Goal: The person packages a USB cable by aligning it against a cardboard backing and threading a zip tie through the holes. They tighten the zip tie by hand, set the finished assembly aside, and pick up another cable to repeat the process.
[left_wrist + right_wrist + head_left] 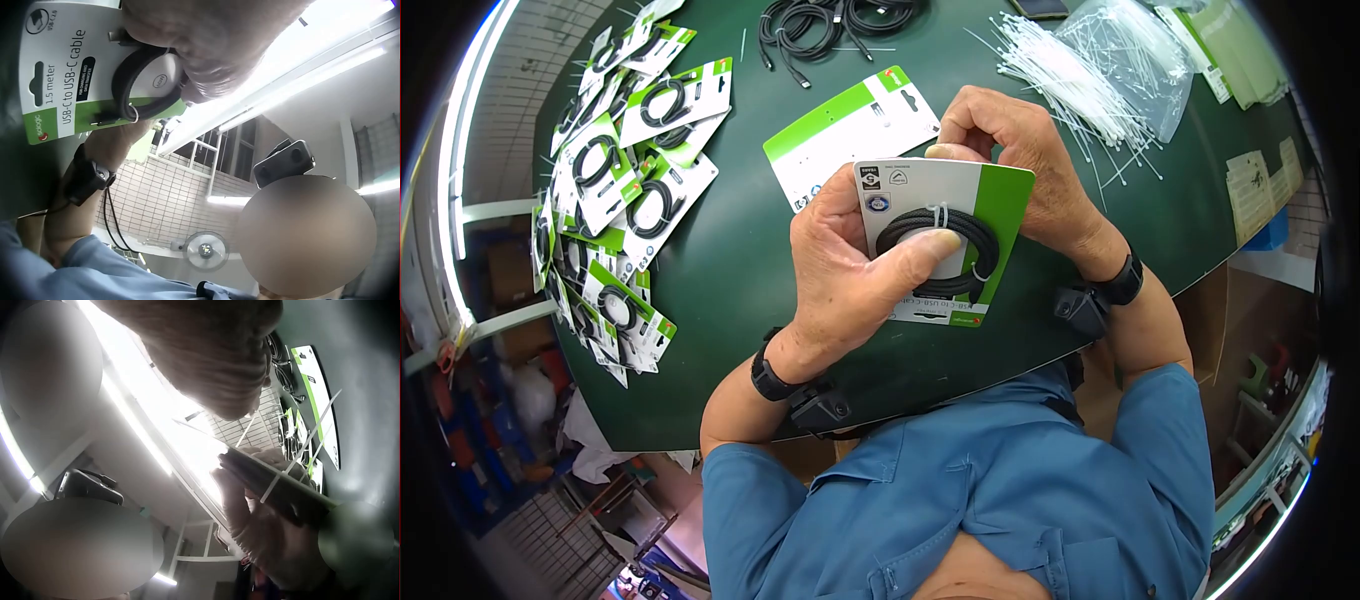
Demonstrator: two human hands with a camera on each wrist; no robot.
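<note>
My left hand [835, 270] grips a white and green packaging card [1008, 205], its thumb pressing on the coiled black USB-C cable [985, 240] on the front. White cable ties [940, 215] cross the coil. Behind the card's upper right edge is my right hand [1030, 150], fingers curled and thumb against them. The right wrist view shows a thin white tie [248, 430] running from those fingertips to the card, while longer tie ends [289, 469] stick out from the card's back. The left wrist view shows the coil [125, 84] against the printed card front.
Another card [830, 130] lies flat on the green table [730, 300] just beyond my hands. Carded cables [605, 165] are heaped at the left. Loose black cables [815, 35] lie at the far edge, with a pile of white cable ties [1070, 85] and a plastic bag [1140, 50] at right.
</note>
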